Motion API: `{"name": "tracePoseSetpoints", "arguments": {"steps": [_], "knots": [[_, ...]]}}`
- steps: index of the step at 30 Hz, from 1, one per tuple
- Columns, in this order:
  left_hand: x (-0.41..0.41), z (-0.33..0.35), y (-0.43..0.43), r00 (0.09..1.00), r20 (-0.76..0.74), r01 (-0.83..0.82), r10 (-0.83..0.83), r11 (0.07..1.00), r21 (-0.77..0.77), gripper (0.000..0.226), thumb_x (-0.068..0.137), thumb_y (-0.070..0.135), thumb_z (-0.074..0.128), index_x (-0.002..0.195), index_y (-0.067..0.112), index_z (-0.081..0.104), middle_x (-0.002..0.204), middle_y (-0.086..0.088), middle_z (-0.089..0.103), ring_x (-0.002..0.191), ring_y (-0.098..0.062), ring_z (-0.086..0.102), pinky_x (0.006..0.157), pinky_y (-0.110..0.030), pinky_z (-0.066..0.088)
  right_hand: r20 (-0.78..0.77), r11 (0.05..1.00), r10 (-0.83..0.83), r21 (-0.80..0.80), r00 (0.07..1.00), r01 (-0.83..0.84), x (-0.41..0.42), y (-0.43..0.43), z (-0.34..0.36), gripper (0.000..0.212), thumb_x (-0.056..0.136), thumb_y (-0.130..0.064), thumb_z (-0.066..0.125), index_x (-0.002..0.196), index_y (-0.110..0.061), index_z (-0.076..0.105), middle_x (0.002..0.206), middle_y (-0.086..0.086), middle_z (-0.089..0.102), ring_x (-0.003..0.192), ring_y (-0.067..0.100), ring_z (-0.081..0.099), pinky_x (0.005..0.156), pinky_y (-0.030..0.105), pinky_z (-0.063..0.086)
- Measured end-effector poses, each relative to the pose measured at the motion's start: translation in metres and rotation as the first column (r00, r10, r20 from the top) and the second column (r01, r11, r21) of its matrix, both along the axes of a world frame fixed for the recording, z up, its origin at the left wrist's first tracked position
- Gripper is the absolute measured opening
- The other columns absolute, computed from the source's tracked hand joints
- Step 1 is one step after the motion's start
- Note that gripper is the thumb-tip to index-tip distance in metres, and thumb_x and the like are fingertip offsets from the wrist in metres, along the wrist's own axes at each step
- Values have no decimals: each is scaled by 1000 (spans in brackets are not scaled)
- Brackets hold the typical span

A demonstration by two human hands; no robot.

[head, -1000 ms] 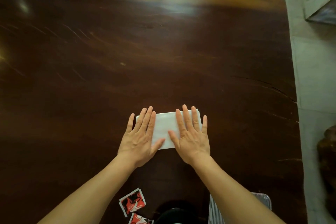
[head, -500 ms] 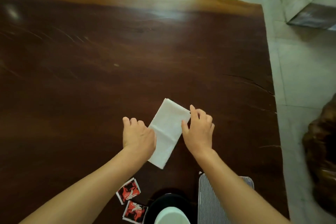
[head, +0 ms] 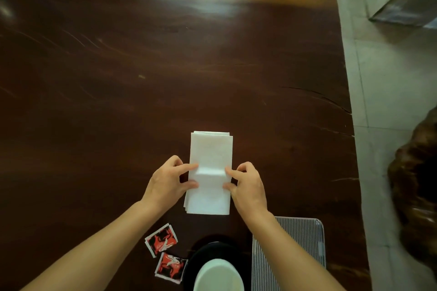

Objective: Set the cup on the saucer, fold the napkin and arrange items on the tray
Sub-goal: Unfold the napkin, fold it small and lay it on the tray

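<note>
The white napkin (head: 210, 172) lies flat on the dark wooden bench (head: 165, 66), folded into a long narrow rectangle. Its long axis runs straight away from the person, one short end pointing to the far side of the bench and the other back toward the person's body. At the far short end the stacked layers show as thin edges.

The left hand (head: 169, 183) sits at the napkin's left long edge, about midway along it, with thumb and forefinger pinching the paper. The right hand (head: 247, 186) mirrors it on the right long edge, thumb and forefinger likewise closed on the napkin. Between the two hands a small ridge of paper stands up across the napkin's width, a crosswise crease.

Behind the left hand, beside the left forearm, two red-and-black sachets (head: 165, 253) lie on the bench, close together and tilted. Behind the napkin, between the two forearms, a white cup (head: 218, 275) stands on a black saucer (head: 208, 250) at the near edge of the view. Under the right forearm, behind the right hand, a striped grey tray (head: 302, 243) rests on the bench, its corner just beside the napkin's near end but not touching it.
</note>
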State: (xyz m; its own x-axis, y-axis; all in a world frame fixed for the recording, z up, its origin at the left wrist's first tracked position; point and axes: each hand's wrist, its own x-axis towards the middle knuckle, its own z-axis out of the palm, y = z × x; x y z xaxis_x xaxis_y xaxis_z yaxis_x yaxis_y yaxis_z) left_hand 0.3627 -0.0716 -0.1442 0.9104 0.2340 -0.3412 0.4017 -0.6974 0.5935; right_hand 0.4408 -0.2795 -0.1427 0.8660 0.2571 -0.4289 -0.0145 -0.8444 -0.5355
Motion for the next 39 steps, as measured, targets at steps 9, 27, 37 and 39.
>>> {"name": "tracePoseSetpoints", "arguments": {"steps": [9, 27, 37, 39], "knots": [[27, 11, -3, 1000, -10, 23, -22, 995, 94, 26, 86, 29, 75, 110, 19, 74, 106, 4, 54, 103, -15, 50, 84, -33, 54, -1, 1000, 24, -6, 1000, -24, 30, 16, 15, 15, 83, -20, 79, 98, -19, 76, 97, -6, 54, 91, 12, 53, 72, 24, 50], [0, 142, -98, 782, -578, -608, 232, 83, -789, 43, 97, 44, 54, 128, 14, 60, 121, -16, 72, 107, -34, 72, 80, -49, 61, -612, 703, -119, 504, 782, 502, -14, -74, 148, 29, 95, -36, 63, 118, -18, 60, 117, 9, 68, 106, 24, 68, 91, 45, 59], [-68, 169, -170, 877, -479, -479, 39, 160, -863, 51, 88, 22, 73, 135, 28, 55, 131, -13, 65, 109, -36, 69, 81, -52, 57, -710, 640, -118, 481, 695, 600, -72, -152, 179, 28, 95, -18, 64, 123, -15, 56, 118, 9, 67, 105, 26, 67, 85, 45, 61], [-77, 176, -179, 897, -442, -439, 26, 179, -880, 59, 81, 14, 79, 132, 32, 56, 139, -13, 59, 117, -38, 65, 86, -54, 55, -633, 679, -148, 494, 760, 544, -81, -162, 183, 35, 93, -17, 67, 125, -20, 53, 117, 5, 65, 104, 24, 67, 88, 46, 60]]}}
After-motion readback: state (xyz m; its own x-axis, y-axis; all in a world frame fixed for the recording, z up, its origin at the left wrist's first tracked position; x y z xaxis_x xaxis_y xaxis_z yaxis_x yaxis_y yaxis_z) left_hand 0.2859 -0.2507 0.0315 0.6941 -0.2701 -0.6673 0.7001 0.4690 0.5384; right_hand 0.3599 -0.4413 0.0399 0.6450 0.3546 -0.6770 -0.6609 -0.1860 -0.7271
